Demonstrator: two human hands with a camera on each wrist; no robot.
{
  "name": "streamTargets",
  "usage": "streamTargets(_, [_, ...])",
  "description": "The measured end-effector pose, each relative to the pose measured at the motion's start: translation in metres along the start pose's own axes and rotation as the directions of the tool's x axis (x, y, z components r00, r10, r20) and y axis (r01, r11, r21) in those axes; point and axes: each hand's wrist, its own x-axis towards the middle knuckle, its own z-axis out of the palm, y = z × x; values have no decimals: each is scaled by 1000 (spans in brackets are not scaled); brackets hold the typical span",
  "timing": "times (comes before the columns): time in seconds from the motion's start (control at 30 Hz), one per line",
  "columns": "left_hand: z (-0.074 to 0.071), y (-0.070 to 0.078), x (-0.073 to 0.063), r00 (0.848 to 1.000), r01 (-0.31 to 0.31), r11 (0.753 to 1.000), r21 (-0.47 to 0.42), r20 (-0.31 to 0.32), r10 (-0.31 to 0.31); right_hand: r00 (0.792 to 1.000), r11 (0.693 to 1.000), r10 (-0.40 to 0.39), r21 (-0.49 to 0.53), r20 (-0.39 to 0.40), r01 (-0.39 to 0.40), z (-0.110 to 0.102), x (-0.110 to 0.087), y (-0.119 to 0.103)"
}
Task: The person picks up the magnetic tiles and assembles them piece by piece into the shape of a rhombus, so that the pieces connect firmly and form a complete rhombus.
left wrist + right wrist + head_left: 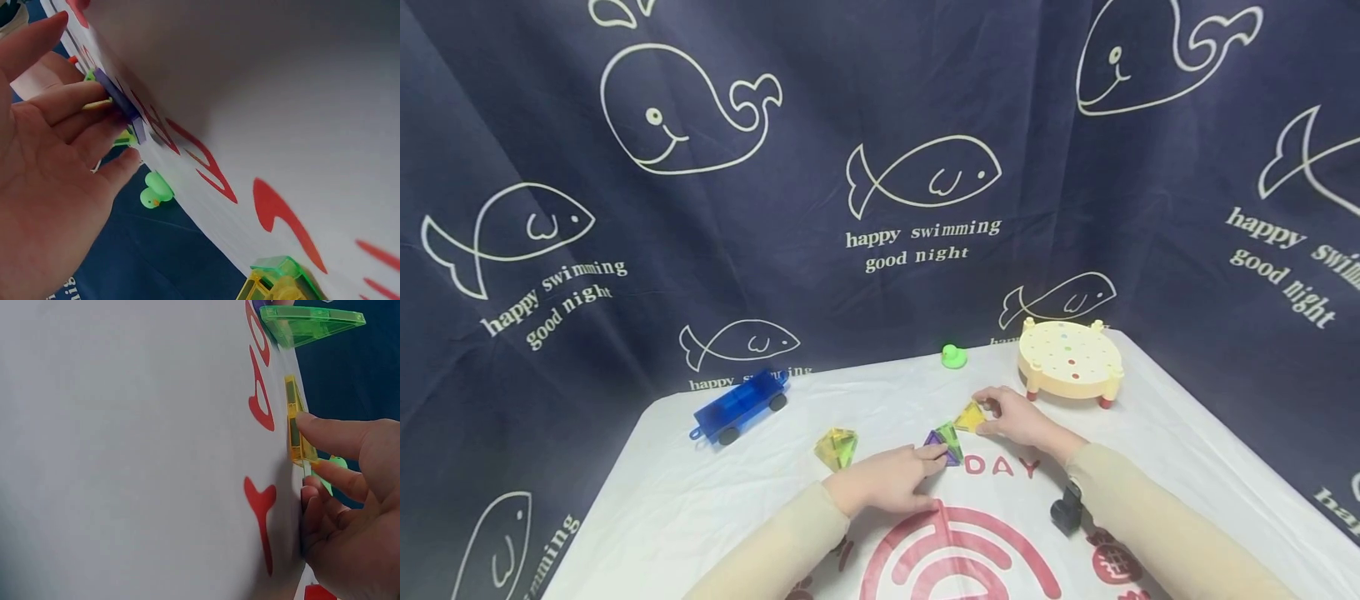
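My left hand [887,481] rests its fingertips on a purple magnetic tile [128,106], with the thumb held apart in the left wrist view. A green triangular tile [309,324] stands tilted up against the purple one. To the right of these, my right hand [1018,419] pinches a yellow triangular tile [294,419] between thumb and fingers, low at the white tabletop. The yellow tile is close to the green one. Left of the left hand sits a yellow and green block of joined tiles [837,447].
A blue toy wagon [741,406] with black wheels stands at the back left. Near the far edge is a green rubber duck [953,357]. A round cream pegged toy [1071,362] with red feet stands at the back right, beyond the right hand. Dark printed fabric hangs behind.
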Motion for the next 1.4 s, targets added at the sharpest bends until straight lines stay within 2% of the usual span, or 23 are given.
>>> streamTargets(0.23, [-4,-1,5,1000,-22,1000,-19,15,22,1000,995,3,102,-30,1,6,11,-1])
streamTargets(0.47, [4,15,-1,998,41,986,161,-51,-33,998,990,-48,127,-44,53,16,24,-8])
streamTargets(0.53, [5,20,-3,997,53,983,174,-56,-43,998,989,-39,140,-46,45,18,28,-8])
streamTargets(0.67, [2,18,-3,999,27,990,136,-47,-21,999,988,-20,154,-44,26,21,34,-9])
streamTargets(0.83, [3,5,-2,999,-28,999,34,-23,28,999,987,-3,162,-35,9,24,37,-7])
streamTargets(0.97, [5,-1,0,999,-43,999,-14,-13,43,1000,982,-12,190,-28,17,26,39,-5])
streamTargets(1.17, [5,-2,1,999,-46,998,-31,-11,46,996,965,-89,246,-10,88,30,43,-4])
streamTargets(1.3, [6,-2,1,999,-40,999,-32,-9,40,987,943,-163,296,8,154,32,44,-6])
streamTargets(1.4, [7,-2,1,999,-36,999,-38,-7,35,980,925,-195,337,29,174,33,45,-8])
